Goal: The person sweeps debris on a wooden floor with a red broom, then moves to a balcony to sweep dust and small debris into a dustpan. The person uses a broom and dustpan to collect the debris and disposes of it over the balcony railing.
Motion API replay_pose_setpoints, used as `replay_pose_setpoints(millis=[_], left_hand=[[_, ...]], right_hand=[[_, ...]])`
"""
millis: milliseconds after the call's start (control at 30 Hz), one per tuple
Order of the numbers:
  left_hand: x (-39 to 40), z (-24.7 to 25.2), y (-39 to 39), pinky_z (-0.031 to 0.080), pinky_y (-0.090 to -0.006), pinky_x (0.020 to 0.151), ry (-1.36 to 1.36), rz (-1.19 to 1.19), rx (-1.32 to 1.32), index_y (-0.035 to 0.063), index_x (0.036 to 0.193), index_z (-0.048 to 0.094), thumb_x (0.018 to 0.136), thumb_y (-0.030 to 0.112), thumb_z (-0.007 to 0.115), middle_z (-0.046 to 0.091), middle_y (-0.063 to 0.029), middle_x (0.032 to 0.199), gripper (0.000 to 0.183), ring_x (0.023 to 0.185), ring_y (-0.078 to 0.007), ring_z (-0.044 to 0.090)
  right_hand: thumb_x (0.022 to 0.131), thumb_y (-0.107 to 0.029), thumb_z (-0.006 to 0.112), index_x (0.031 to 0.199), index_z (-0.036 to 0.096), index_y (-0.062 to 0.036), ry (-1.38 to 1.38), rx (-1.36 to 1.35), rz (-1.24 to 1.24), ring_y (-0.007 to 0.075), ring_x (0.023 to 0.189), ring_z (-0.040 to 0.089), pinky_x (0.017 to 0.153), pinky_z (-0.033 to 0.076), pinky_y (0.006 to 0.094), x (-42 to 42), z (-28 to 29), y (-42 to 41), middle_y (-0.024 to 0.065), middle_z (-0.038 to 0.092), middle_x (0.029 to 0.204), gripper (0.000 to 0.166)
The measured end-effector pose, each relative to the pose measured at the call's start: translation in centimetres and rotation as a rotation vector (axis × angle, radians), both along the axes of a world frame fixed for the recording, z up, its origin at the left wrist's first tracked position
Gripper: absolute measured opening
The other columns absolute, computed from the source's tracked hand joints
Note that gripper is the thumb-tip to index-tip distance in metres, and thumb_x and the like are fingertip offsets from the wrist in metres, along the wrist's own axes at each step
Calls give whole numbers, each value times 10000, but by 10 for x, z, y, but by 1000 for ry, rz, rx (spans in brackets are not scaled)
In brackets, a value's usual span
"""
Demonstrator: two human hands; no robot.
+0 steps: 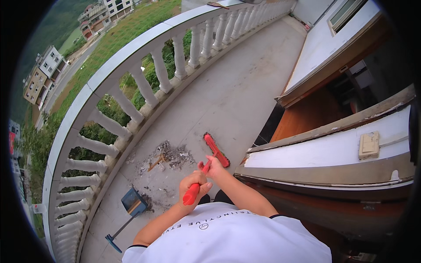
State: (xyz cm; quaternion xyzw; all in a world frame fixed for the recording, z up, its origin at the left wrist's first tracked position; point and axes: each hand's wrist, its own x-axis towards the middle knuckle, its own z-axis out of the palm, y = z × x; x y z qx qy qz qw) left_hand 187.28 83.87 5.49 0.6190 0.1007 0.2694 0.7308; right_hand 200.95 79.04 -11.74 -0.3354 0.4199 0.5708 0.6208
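Note:
My left hand (193, 184) is wrapped around the upper end of a broom's red handle. Lower on the same handle, my right hand (214, 167) grips it. The red broom head (215, 148), edged with dark bristles, is at the floor beyond my right hand. Left of it lies a heap of grey and dark debris (177, 156) with some brown wood-like pieces (156, 162) in it. A blue long-handled dustpan (139, 204) rests on the floor to my left, with something brown inside. Dark debris (149, 202) lies beside the dustpan.
A white balustrade (144, 83) curves along the left of the tiled balcony floor (227, 88). To the right are an open doorway (309, 115) and a white wall (296, 149) with a beige switch box (368, 145). A brush-like tool (217, 5) lies on the far railing.

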Motion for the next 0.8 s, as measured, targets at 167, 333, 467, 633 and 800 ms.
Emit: replay_pose_setpoints(millis=[167, 333, 467, 633, 800], left_hand=[[-8, 34, 20, 434, -348, 652, -40, -241, 165, 38, 642, 476, 703, 38, 700, 498, -40, 621, 232, 581, -199, 471], [12, 73, 39, 491, -389, 770, -103, -236, 309, 38, 676, 550, 646, 38, 706, 584, -69, 649, 159, 638, -222, 589], [57, 72, 34, 493, -396, 781, 3, -210, 413, 36, 689, 568, 646, 24, 700, 623, -93, 719, 140, 731, -250, 627], [143, 40, 32, 481, -350, 786, 266, -102, 469, 17, 770, 614, 678, -9, 698, 633, -154, 959, 127, 880, -265, 616], [261, -20, 38, 461, -328, 821, 405, -178, 230, 15, 837, 646, 709, -10, 698, 629, -162, 1027, 140, 930, -229, 605]], right_hand=[[849, -86, 482, 692, 311, -110, 160, -8, -144, 95, 397, 366, 393, 361, 227, -9, -16, 2, -14, 356, 505, 233], [838, -68, 480, 662, 309, -114, -30, -83, -243, 106, 391, 360, 387, 346, 238, 38, 15, 23, -21, 348, 492, 250], [824, -48, 495, 706, 332, -102, -166, -129, -317, 118, 395, 364, 383, 330, 251, 112, -5, 16, -1, 364, 520, 208], [809, -20, 494, 743, 370, -78, -283, -322, -388, 129, 399, 378, 369, 334, 279, 217, -19, 3, 17, 380, 537, 152], [792, 0, 453, 737, 406, -52, -350, -502, -542, 146, 393, 380, 353, 347, 299, 344, -82, -31, 33, 378, 520, 89]])
